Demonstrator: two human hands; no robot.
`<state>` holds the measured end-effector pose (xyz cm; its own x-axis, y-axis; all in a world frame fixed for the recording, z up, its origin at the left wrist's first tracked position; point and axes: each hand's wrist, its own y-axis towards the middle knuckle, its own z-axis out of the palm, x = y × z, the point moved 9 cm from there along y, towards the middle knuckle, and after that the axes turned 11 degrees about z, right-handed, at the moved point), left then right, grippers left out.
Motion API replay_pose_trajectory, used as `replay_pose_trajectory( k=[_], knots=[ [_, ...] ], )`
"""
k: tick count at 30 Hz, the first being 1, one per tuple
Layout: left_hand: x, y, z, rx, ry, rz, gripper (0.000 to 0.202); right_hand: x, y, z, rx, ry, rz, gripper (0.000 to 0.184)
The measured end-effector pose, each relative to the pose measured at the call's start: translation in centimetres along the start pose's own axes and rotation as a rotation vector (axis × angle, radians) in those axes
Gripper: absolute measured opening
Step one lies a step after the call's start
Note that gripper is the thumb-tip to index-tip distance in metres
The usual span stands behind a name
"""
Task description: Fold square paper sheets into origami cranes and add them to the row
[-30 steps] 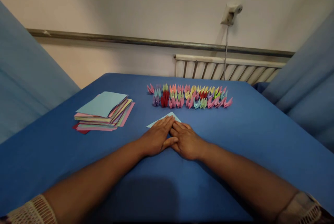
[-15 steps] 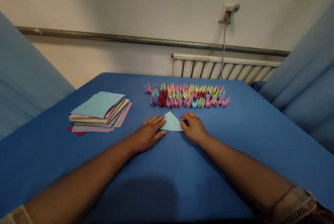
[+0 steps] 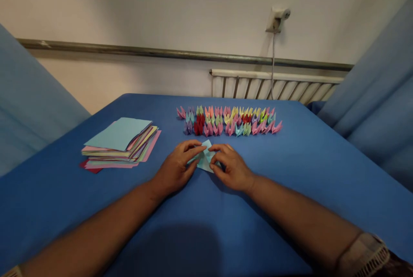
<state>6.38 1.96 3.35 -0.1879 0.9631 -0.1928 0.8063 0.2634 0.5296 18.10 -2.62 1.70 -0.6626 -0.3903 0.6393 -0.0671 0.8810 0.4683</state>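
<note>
A small light-blue folded paper (image 3: 205, 160) lies on the blue table (image 3: 290, 173) in front of me. My left hand (image 3: 177, 168) pinches its left side with the fingertips. My right hand (image 3: 229, 167) grips its right side, the fingers curled over the fold. Most of the paper is hidden under the fingers. Beyond the hands stand two rows of small folded paper figures (image 3: 229, 121) in pink, red, yellow, green and purple. A stack of flat coloured sheets (image 3: 119, 142), topped by a light-blue one, lies to the left.
A white radiator (image 3: 274, 84) and a metal rail (image 3: 129, 50) run along the wall behind the table. A wall socket with a cable (image 3: 276, 20) hangs above the radiator. Blue fabric (image 3: 377, 87) rises at both sides.
The hands went from pressing flat on the paper, to parting at its sides, to closing in on it again. The paper now looks smaller and partly lifted between the fingers.
</note>
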Motion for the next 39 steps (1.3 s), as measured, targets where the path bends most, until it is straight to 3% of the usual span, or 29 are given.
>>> replay_pose_trajectory(
  k=[3,6,12,15,18,20,23,28,34,39],
  knots=[
    [-1.5,0.4,-0.8,0.003,0.11,0.088,0.042,1.9,-0.5,0.5,0.05,-0.086,-0.117,0.005],
    [-2.1,0.6,-1.2,0.02,0.174,0.131,0.03,2.5,-0.8,0.7,0.066,-0.101,-0.167,0.006],
    [-1.5,0.6,-0.6,0.122,0.185,0.099,0.013,2.4,-0.9,0.3,0.109,-0.073,-0.077,0.01],
    [-1.7,0.6,-0.7,0.115,0.157,0.11,0.014,0.8,-0.4,-1.0,-0.025,-0.018,0.064,0.023],
    [-2.6,0.7,-1.3,0.073,0.12,0.158,0.018,-2.6,0.2,-1.6,-0.146,0.064,0.26,0.033],
    [-3.3,0.7,-1.7,0.055,0.091,0.203,0.019,-5.6,0.4,-1.2,-0.166,0.235,0.417,0.04],
    [-4.1,0.6,-1.9,0.052,0.068,0.251,0.017,-8.6,0.7,0.5,-0.097,0.473,0.567,0.05],
    [-2.9,0.5,-1.2,0.1,0.089,0.218,0.018,-9.5,0.7,1.8,0.014,0.45,0.606,0.052],
    [0.4,-0.6,1.3,0.311,0.097,0.091,0.016,-10.1,0.4,0.8,-0.065,0.247,0.631,0.049],
    [0.0,-0.8,2.3,0.362,0.074,0.071,0.045,-9.3,0.5,0.6,-0.021,0.049,0.563,0.045]
  ],
)
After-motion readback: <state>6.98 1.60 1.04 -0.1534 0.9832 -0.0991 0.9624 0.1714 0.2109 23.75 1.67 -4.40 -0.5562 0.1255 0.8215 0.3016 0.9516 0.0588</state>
